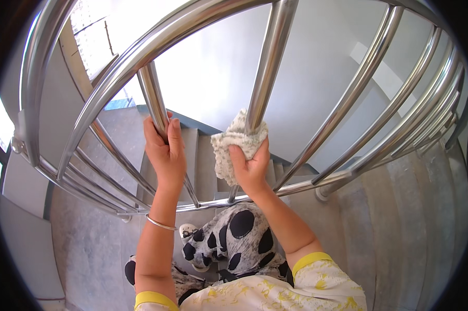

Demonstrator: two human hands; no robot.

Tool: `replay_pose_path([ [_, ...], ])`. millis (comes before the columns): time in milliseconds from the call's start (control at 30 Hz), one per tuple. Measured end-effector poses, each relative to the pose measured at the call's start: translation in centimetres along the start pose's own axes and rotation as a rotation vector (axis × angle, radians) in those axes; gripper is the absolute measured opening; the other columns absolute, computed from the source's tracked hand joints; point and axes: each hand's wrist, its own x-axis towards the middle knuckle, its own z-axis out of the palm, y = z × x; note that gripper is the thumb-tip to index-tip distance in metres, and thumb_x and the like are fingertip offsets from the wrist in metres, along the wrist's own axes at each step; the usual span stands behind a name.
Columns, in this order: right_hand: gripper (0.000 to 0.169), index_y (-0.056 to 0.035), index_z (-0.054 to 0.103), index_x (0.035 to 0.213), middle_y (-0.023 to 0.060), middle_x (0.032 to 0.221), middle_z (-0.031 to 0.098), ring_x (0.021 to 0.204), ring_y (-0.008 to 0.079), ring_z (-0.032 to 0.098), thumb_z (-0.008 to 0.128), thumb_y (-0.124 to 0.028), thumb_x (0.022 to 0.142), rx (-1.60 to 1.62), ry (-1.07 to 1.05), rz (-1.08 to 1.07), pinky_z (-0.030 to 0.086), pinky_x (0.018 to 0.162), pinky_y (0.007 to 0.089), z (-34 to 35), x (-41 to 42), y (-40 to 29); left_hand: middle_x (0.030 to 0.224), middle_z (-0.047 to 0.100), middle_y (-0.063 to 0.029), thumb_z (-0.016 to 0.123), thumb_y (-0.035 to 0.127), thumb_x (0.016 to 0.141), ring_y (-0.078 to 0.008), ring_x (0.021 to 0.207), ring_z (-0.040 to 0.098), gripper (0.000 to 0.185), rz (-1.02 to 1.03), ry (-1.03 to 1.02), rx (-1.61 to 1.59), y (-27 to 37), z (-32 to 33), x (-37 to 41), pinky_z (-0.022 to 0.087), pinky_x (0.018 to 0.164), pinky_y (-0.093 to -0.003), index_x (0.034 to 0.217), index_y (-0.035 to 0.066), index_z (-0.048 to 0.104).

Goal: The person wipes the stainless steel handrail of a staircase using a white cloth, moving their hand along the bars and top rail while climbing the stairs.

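Observation:
My left hand (164, 151) is closed around a shiny metal baluster (151, 83) of a stair railing. To its right, my right hand (253, 167) grips a pale, mottled cloth (237, 144) with a rough, textured weave. That cloth is wrapped around a second metal baluster (271, 62), and its loose edge hangs down on the left. The fingers of my right hand are mostly hidden behind the cloth and the bar. Above both hands curves the polished handrail (171, 35).
Further balusters (346, 101) run along the right, joined below by a bottom rail (218, 204). Concrete steps (206, 159) descend behind the railing, and more stairs (397, 217) lie on the right. A white wall (319, 70) stands beyond. My bent legs (234, 241) are beneath my arms.

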Motion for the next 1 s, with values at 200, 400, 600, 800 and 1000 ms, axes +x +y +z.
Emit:
replay_pose_path([
  [200, 0.045, 0.0035, 0.045, 0.116, 0.0113, 0.095, 0.063, 0.085, 0.0198, 0.063, 0.068, -0.012, 0.081, -0.03, -0.055, 0.017, 0.049, 0.077, 0.0296, -1.1, -3.7, 3.4, 0.064, 0.042, 0.0032, 0.05, 0.015, 0.096, -0.0022, 0.046, 0.035, 0.011, 0.039, 0.03, 0.061, -0.4, 0.1, -0.2, 0.031, 0.042, -0.0184, 0.1, 0.005, 0.046],
  [400, 0.042, 0.0017, 0.05, 0.114, 0.0112, 0.099, 0.061, 0.088, 0.0213, 0.062, 0.068, -0.011, 0.079, -0.033, -0.064, 0.056, 0.048, 0.081, 0.0313, -1.6, -7.6, 6.5, 0.061, 0.043, 0.0024, 0.056, 0.009, 0.091, -0.0037, 0.05, 0.038, 0.009, -0.151, 0.029, 0.04, -3.1, -0.5, -3.1, 0.033, 0.045, -0.0205, 0.09, 0.004, 0.048],
  [600, 0.04, 0.0007, 0.051, 0.112, 0.0099, 0.096, 0.063, 0.088, 0.0186, 0.062, 0.07, -0.009, 0.078, 0.016, -0.107, 0.184, 0.048, 0.08, 0.0307, -2.1, -10.4, 8.3, 0.061, 0.045, 0.0012, 0.06, 0.008, 0.088, -0.0058, 0.052, 0.039, 0.013, -0.26, 0.027, 0.031, -5.7, -1.1, -5.5, 0.035, 0.049, -0.022, 0.085, 0.004, 0.049],
  [800, 0.039, -0.0005, 0.053, 0.111, 0.0094, 0.097, 0.066, 0.091, 0.0168, 0.063, 0.07, -0.007, 0.077, 0.147, -0.308, 0.444, 0.048, 0.083, 0.0303, -3.9, -12.2, 9.9, 0.058, 0.045, -0.0005, 0.061, 0.008, 0.087, -0.0078, 0.052, 0.04, 0.014, -0.202, 0.06, 0.059, -6.8, -0.8, -6.1, 0.037, 0.05, -0.0235, 0.085, 0.004, 0.048],
  [1000, 0.041, -0.0021, 0.054, 0.114, 0.0055, 0.105, 0.065, 0.098, 0.0158, 0.06, 0.069, -0.01, 0.076, 0.184, -0.741, 0.753, 0.046, 0.089, 0.0309, -7.4, -12.9, 12.7, 0.057, 0.044, -0.0017, 0.063, 0.008, 0.087, -0.0094, 0.052, 0.039, 0.016, -0.159, 0.085, 0.094, -6.4, 0.0, -6.2, 0.038, 0.05, -0.0241, 0.084, 0.004, 0.048],
])
